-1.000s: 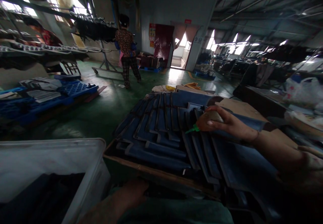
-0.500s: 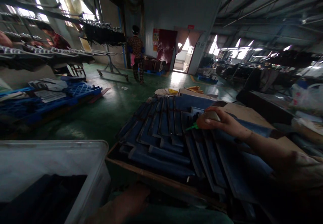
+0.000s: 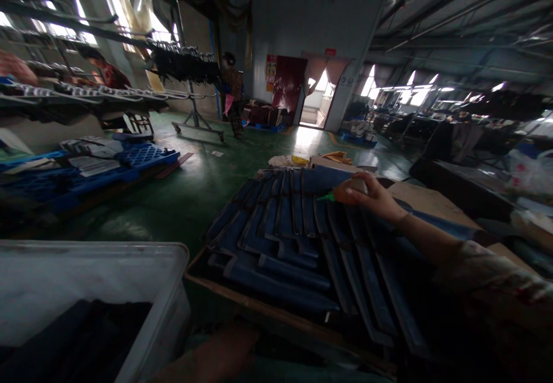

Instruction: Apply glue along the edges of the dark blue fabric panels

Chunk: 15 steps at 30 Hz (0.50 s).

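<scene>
— What's on the left, and how many of each?

— One clear plastic bin [image 3: 142, 256] at the lower left, with dark material lying inside. Behind it on the floor, a stack of blue pallets [image 3: 129, 161] with pale flat pieces on top; the exact number of pallets is hard to tell. Above them runs one long rack [image 3: 86, 92], a person behind it.

— And the hands?

— Two. The left hand [image 3: 224, 345] sits low at the bottom edge, near the front rim of the board [image 3: 259, 302]; it is dim, and I cannot tell how far its fingers are open or whether it holds anything. The right hand [image 3: 371, 196] reaches out over the far end of the blue strips [image 3: 280, 227], fingers wrapped closed around one small bottle [image 3: 352, 187] with a green nozzle pointing left, just above the strips.

— How many strips?

— Well over a dozen, overlapping in rows across the board — too many to count exactly.

— Anything else around?

— A wheeled garment rack [image 3: 190, 72] with dark items, a person [image 3: 233, 101] walking beside it, a red door [image 3: 287, 83], and cluttered worktables at the right.
</scene>
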{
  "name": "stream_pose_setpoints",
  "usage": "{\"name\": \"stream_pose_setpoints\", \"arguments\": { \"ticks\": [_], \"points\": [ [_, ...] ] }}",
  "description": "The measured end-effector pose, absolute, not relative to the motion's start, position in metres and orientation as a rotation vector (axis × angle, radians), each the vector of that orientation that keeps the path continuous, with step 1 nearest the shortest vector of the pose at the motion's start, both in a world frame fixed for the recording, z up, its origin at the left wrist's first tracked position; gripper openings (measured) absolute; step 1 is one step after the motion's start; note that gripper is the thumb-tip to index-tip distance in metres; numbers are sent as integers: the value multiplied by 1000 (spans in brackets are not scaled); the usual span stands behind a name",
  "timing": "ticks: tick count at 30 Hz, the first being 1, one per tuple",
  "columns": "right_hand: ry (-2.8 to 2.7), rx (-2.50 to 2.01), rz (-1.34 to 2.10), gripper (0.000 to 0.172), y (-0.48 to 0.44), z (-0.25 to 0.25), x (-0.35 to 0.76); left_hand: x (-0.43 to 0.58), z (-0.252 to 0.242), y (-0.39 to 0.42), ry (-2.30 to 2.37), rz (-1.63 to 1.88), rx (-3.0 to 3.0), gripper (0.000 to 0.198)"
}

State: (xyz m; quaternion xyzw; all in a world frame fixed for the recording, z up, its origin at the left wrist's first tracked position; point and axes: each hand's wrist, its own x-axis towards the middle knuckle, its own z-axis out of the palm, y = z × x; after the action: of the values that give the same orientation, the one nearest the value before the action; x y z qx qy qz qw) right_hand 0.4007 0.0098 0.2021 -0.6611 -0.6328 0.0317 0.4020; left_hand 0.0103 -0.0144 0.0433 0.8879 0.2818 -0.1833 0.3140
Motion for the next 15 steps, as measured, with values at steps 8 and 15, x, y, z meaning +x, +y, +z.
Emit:
{"name": "stream_pose_setpoints", "arguments": {
  "ticks": [8, 15],
  "points": [
    [-1539, -1669, 71, 54, 14, 199, 406, 11, 46, -16, 752, -565, 2370, 58],
    [-1528, -1796, 291, 43, -6, 208, 396, 11, 41, -16, 740, -534, 2390, 52]
  ]
}}
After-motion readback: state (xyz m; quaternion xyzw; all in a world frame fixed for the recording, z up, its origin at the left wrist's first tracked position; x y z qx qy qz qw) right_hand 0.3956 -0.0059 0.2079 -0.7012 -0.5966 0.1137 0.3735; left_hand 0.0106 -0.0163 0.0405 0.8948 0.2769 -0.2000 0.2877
